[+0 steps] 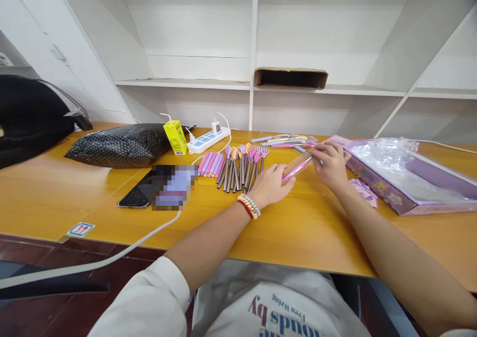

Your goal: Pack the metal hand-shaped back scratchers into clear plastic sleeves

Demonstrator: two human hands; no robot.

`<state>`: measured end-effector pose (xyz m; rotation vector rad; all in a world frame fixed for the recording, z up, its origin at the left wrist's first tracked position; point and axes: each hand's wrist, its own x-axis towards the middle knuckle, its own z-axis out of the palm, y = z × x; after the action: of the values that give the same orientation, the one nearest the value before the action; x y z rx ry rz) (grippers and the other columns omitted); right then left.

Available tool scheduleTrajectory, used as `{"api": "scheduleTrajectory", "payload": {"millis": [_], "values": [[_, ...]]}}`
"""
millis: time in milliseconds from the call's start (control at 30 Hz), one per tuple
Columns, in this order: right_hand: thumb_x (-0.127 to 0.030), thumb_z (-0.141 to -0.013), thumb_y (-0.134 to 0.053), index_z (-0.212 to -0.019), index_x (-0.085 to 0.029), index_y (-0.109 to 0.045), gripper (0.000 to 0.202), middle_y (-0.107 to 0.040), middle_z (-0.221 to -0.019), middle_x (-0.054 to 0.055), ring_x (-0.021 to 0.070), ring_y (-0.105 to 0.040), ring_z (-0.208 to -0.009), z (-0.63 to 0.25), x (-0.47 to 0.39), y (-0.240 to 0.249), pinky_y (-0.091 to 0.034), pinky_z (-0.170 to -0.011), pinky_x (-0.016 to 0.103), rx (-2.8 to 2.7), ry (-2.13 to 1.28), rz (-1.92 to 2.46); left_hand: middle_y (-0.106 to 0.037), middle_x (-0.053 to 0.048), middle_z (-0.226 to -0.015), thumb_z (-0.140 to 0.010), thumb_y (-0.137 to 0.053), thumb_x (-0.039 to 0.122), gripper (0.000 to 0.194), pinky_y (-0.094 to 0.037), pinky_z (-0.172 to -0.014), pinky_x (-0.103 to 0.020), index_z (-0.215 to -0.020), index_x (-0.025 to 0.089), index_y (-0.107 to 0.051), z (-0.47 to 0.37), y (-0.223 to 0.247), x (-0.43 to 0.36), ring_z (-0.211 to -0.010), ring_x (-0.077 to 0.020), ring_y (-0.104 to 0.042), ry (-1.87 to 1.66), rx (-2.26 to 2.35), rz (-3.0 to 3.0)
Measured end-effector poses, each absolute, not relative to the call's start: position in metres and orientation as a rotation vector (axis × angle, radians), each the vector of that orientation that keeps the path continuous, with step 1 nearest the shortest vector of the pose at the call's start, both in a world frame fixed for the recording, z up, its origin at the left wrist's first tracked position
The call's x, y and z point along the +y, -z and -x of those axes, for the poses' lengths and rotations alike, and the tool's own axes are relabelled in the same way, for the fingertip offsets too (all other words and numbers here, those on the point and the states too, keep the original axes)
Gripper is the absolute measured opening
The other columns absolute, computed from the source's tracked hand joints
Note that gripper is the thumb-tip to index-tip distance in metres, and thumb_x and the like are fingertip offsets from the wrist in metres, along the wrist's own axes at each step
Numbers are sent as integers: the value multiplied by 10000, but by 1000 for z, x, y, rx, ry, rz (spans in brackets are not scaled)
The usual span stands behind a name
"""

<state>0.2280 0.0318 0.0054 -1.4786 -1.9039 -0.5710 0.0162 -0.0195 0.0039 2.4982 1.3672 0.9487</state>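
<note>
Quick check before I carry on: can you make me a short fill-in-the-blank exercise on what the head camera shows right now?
1. The wrapped stick held by the left hand and the right hand is coloured ____.
2. The bracelets are worn on the left ____.
3. A bent white ____ sticks out of the yellow drink carton.
4. The brown cardboard box sits on a white ____ above the table.

Missing words: pink; wrist; straw; shelf.
</note>
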Motion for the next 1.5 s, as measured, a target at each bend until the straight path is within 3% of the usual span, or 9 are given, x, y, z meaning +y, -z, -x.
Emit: {"api": "scheduleTrajectory", "payload": {"millis": [200,400,633,800,933,1100,1233,1400,1500], "values": [[-254,-864,-409,-1066,-282,-650,315,-580,-1158,64,267,-380,-1196,-222,30,-2,-267,-963,452,-1952,479,1398,-557,-98,-1099,-825,-464,424,418,-402,-900,-342,-1162,176,-467,-18,-2,-19,-1048,-228,-527,-913,1524,-2498],[-248,-864,-392,-1062,-249,-622,303,-573,-1140,80,233,-419,-1178,-221,37,3,-313,-1002,436,-1981,401,1191,-611,-76,-1015,-790,-515,359,396,-456,-732,-315,-1153,214,-452,-14,2,-15,-901,-224,-602,-756,1518,-2426],[-340,-791,-474,-1311,-156,-351,566,-338,-1362,171,296,-290,-1279,-213,35,6,-281,-1022,486,-1748,431,1365,-609,-100,-1057,-788,-451,173,392,-455,-793,-311,-1179,190,-430,-14,3,-14,-949,-216,-602,-856,1442,-2480],[-338,-780,-476,-1210,-144,-396,478,-550,-1045,140,252,-522,-996,-211,32,4,-428,-871,406,-1668,238,1385,-587,-130,-1124,-816,-429,177,403,-435,-863,-339,-1217,158,-408,-14,4,-12,-1014,-227,-583,-915,1489,-2448],[-257,-791,-442,-1348,-209,-287,580,-633,-893,36,171,-596,-752,-210,26,5,-485,-750,311,-1956,-79,1278,-574,-131,-1159,-827,-423,176,385,-424,-891,-343,-1211,158,-413,-14,4,-11,-1043,-223,-569,-925,1485,-2429],[-227,-743,-488,-1365,-231,-352,637,-535,-1276,61,173,-629,-788,-207,24,8,-515,-707,312,-2102,-209,1167,-570,-109,-1155,-823,-474,254,396,-431,-878,-342,-1207,180,-411,-16,2,-14,-1023,-224,-569,-920,1424,-2442],[-263,-762,-510,-1372,-220,-357,630,-491,-1331,61,227,-563,-1079,-208,29,8,-517,-769,325,-1936,-210,1102,-536,-117,-1178,-807,-511,418,521,-439,-854,-354,-1245,176,-366,-16,1,-15,-1001,-233,-561,-1007,1410,-2411],[-270,-762,-514,-1368,-216,-367,626,-506,-1317,72,240,-521,-1149,-214,33,4,-461,-908,396,-1759,-114,1197,-527,-112,-1134,-818,-418,191,292,-363,-949,-381,-1103,162,-474,-13,-3,-11,-1107,-227,-482,-1247,1549,-2421],[-268,-756,-515,-1353,-210,-390,613,-511,-1310,77,244,-535,-1129,-218,33,1,-452,-923,405,-1734,-80,1231,-581,-77,-1029,-761,-444,124,220,-368,-917,-395,-949,189,-538,-10,-5,-8,-1030,-224,-525,-1164,1678,-2433]]}}
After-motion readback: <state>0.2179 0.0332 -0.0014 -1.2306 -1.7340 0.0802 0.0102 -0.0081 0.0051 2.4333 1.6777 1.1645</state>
